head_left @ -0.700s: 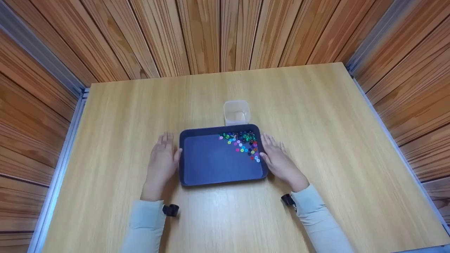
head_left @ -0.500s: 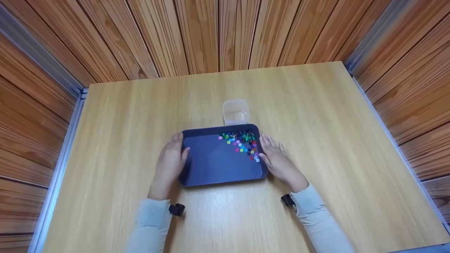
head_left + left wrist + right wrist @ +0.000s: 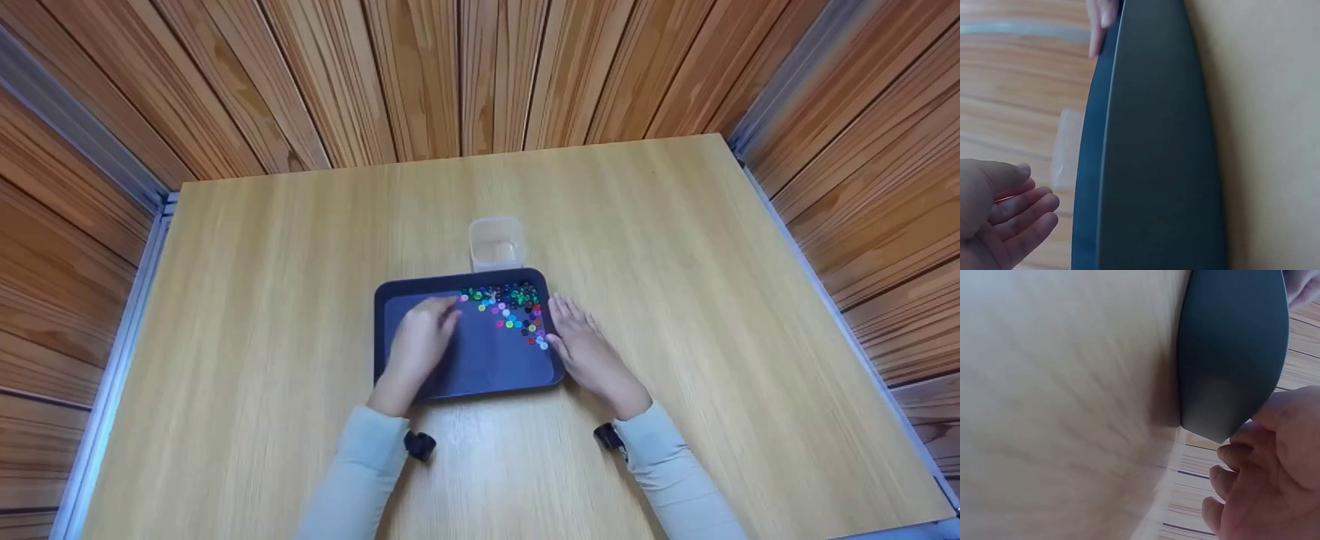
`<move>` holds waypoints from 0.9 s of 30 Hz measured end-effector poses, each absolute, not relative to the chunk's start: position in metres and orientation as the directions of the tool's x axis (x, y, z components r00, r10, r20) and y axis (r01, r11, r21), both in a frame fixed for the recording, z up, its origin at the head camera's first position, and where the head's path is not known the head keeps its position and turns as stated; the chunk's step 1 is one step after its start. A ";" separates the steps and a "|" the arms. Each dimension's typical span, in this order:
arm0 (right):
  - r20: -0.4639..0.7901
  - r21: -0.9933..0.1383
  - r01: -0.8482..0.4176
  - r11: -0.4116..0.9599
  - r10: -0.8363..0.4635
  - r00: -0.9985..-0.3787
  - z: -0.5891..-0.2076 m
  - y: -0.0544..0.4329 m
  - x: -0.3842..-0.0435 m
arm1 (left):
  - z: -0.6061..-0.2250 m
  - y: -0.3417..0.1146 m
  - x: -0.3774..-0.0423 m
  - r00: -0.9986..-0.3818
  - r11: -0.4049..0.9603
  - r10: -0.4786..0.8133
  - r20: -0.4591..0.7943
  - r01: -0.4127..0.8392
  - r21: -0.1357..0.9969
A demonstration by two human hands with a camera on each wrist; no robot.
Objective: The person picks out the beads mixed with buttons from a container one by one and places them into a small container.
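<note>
A dark blue rectangular tray [image 3: 487, 367] lies on the table. Many small round coloured pieces that look like buttons or beads [image 3: 517, 296] are gathered in its far right corner. My left hand [image 3: 417, 341] hovers over the tray's left half, its loosely bent fingers just short of the nearest pieces. In the left wrist view, nothing shows between the thumb and fingers of the left hand [image 3: 1005, 214]. Along the tray's right wall rests my right hand [image 3: 589, 352], its fingers fairly straight and its thumb at the rim. The right wrist view shows the right hand [image 3: 1269, 467] against the tray's corner.
Just beyond the tray's far edge stands a clear plastic container [image 3: 496, 244]. The wooden table [image 3: 262, 315] is bounded by wood-panelled walls [image 3: 427, 82] at the back and sides. A small black camera sits on each wrist.
My left hand has moved right from beside the tray's left wall, over the rim and in above the tray, with its fingers bending. The right hand stays at the right side.
</note>
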State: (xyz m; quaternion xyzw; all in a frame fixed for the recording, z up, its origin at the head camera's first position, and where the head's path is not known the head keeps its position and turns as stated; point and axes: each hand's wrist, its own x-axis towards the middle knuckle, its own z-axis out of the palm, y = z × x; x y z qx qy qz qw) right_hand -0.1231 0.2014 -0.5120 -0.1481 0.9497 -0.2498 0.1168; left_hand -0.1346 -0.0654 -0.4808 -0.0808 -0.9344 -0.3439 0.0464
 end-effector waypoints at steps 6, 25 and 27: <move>-0.161 -0.495 -0.229 0.838 -0.347 -0.924 -0.512 0.201 -0.122 | -0.485 -0.037 -0.143 -0.989 0.681 0.146 0.014 0.111 0.724; -0.221 -0.503 -0.201 0.841 -0.350 -0.910 -0.502 0.200 -0.127 | -0.508 0.014 -0.174 -0.996 0.548 0.048 -0.071 -0.033 0.836; -0.218 -0.507 -0.203 0.838 -0.353 -0.910 -0.502 0.200 -0.126 | -0.511 0.017 -0.175 -0.997 0.550 0.038 -0.070 -0.038 0.834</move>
